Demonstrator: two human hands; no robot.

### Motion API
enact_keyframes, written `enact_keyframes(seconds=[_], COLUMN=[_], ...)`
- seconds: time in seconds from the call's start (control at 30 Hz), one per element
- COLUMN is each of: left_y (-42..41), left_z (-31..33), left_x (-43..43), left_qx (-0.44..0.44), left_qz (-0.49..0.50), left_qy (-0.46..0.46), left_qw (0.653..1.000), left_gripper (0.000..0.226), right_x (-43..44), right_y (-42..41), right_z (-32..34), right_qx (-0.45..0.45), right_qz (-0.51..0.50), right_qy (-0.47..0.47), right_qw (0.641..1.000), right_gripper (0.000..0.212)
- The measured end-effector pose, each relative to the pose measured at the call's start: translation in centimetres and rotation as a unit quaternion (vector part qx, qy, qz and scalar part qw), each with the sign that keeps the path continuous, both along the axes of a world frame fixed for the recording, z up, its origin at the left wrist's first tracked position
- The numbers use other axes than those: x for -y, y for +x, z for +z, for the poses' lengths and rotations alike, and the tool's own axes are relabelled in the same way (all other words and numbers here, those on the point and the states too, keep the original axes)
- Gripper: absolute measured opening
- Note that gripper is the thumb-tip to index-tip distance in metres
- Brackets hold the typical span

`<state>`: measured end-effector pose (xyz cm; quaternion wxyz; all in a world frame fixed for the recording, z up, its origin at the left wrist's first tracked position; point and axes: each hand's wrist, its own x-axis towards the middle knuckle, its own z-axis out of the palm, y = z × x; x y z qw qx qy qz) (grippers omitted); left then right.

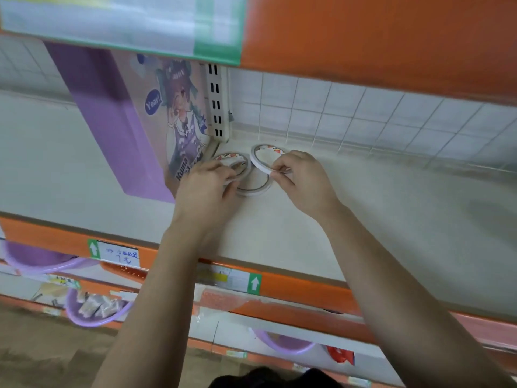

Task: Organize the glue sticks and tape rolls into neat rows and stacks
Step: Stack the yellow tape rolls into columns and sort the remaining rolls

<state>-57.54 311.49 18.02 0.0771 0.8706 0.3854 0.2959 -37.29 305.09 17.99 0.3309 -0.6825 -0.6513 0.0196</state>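
Three tape rolls are in view, grouped at the back left corner of the cream shelf (363,208), close to the slotted upright (215,102).

1. Left tape roll (230,158): a thin white ring with a printed paper insert marked in red and orange. The print is too blurred to read. It sits low over the shelf, and the left hand (207,186) has its fingers curled round the near rim.
2. Right tape roll (256,161): the same thin white ring and the same kind of insert. It is tilted, far edge up. The right hand (302,180) pinches its near rim between thumb and fingertips.
3. Flat tape roll (251,192): it lies on the shelf between the two hands, partly under the other two rolls. Its centre is open and a dark line runs inside the ring.

The hands are apart, and each grips its own roll.

Legible writing: the purple box (112,121) standing left of the rolls carries a cartoon figure, a bubble reading "Year!" and the word "Kuma" along its lower edge. On the orange shelf edge (296,287) there are two price labels. One is the handwritten label (123,254), whose writing cannot be made out. The other is the printed label (226,277), and it is blurred. Each label has a green panel with a white upward arrow.

Three purple baskets (95,317) hang below the shelf.
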Motion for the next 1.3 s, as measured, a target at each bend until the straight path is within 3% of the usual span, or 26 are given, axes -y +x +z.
enact_keyframes(seconds=[0.2, 0.4, 0.57, 0.73, 0.87, 1.17, 1.3], left_y=[1.9, 2.2, 3.4, 6.9, 10.4, 19.8, 23.8], left_z=[0.0, -0.2, 0.0, 0.4, 0.8, 1.1, 0.9], left_x=[-1.1, -1.0, 0.5, 4.3, 8.2, 17.8, 21.7], left_qx=[-0.069, -0.055, 0.001, 0.044, 0.07, 0.086, 0.083], left_qz=[0.032, 0.052, 0.007, -0.061, -0.106, -0.127, -0.133], left_qy=[-0.046, -0.031, -0.009, 0.016, 0.005, -0.007, -0.003], left_qw=[0.996, 0.997, 1.0, 0.997, 0.992, 0.988, 0.988], left_gripper=[0.021, 0.021, 0.019, 0.013, 0.024, 0.028, 0.02], right_x=[3.5, 6.1, 8.4, 11.7, 15.3, 26.1, 30.1], right_y=[2.5, 4.0, 5.4, 7.5, 9.9, 18.1, 22.2], right_z=[0.2, 0.3, 0.6, 0.9, 1.2, 2.3, 2.6], right_qx=[-0.003, -0.002, -0.001, -0.005, 0.001, 0.008, 0.018], right_qz=[-0.046, -0.081, -0.098, -0.128, -0.155, -0.205, -0.213], right_qy=[0.019, 0.031, 0.049, 0.072, 0.087, 0.122, 0.129], right_qw=[0.999, 0.996, 0.994, 0.989, 0.984, 0.971, 0.968], right_gripper=[0.006, 0.006, 0.009, 0.01, 0.007, 0.009, 0.014])
